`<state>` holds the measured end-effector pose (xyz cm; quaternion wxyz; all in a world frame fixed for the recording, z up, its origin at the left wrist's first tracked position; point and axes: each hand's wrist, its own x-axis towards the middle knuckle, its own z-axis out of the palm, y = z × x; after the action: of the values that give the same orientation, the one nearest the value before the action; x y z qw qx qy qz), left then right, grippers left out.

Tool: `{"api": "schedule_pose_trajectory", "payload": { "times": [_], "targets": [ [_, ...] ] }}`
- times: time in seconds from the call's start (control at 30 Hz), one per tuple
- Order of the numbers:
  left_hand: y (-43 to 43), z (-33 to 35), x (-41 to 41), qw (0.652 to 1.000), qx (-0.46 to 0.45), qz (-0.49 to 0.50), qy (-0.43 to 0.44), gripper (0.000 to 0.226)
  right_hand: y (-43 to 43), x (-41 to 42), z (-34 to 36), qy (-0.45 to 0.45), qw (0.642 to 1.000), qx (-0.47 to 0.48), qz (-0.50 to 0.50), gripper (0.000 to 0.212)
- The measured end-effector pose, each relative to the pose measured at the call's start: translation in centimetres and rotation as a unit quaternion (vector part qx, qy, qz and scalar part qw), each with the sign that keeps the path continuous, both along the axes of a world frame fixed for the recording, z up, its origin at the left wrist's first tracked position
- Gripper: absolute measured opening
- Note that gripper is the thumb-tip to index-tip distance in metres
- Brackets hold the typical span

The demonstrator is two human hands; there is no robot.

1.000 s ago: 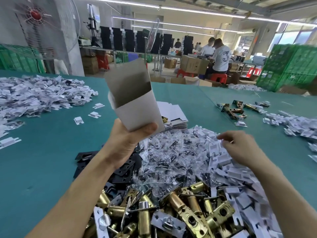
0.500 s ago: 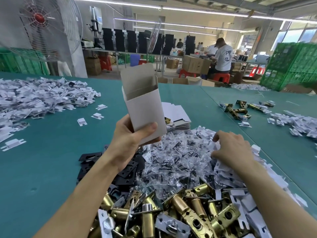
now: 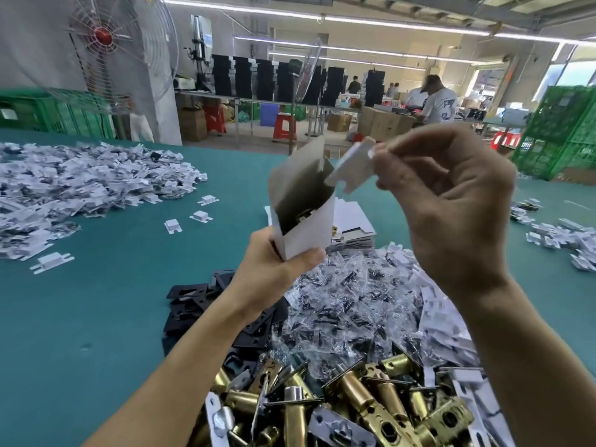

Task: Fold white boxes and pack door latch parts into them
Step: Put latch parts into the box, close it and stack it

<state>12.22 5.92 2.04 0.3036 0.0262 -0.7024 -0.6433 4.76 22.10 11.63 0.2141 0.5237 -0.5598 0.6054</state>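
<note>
My left hand [image 3: 277, 269] grips the lower end of an open white box [image 3: 306, 217], held upright above the parts pile with its top flap raised. Something small and metallic shows inside it. My right hand [image 3: 451, 201] pinches a white cardboard insert [image 3: 350, 167] by its edge, its lower end at the box's open mouth. Below lie brass door latches [image 3: 361, 404], bagged screws [image 3: 348, 304], black plates [image 3: 193, 304] and white inserts [image 3: 448, 321].
Flat white box blanks [image 3: 353, 221] are stacked behind the box. A large heap of white inserts [image 3: 80, 185] covers the left of the green table [image 3: 96, 317]; another lies at the right [image 3: 567, 237]. A fan, green crates and people stand beyond.
My right hand has risen from the insert pile with one white insert and brought it to the box mouth. My left hand has kept hold of the box and turned it slightly.
</note>
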Motion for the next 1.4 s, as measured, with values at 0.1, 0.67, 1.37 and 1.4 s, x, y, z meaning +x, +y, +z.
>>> {"api": "schedule_pose_trajectory", "payload": {
  "times": [0.1,0.67,1.37,1.4],
  "targets": [
    [0.0,-0.2,0.0,0.999,-0.039,0.033,0.008,0.014,-1.0,1.5,0.5,0.061,0.997,0.008,-0.046,0.01],
    [-0.7,-0.9,-0.7,0.978,-0.146,0.151,-0.012,0.034,-2.3,0.5,0.4,0.041,0.901,0.356,-0.245,0.02],
    [-5.0,2.3,3.9,0.984,-0.05,-0.121,-0.119,0.058,-6.2,-1.2,-3.0,-0.326,0.882,0.272,0.204,0.026],
    [-5.1,2.3,3.9,0.987,-0.031,-0.113,-0.107,0.049,-6.4,-1.4,-3.2,-0.35,0.869,0.273,0.219,0.027]
  ]
}}
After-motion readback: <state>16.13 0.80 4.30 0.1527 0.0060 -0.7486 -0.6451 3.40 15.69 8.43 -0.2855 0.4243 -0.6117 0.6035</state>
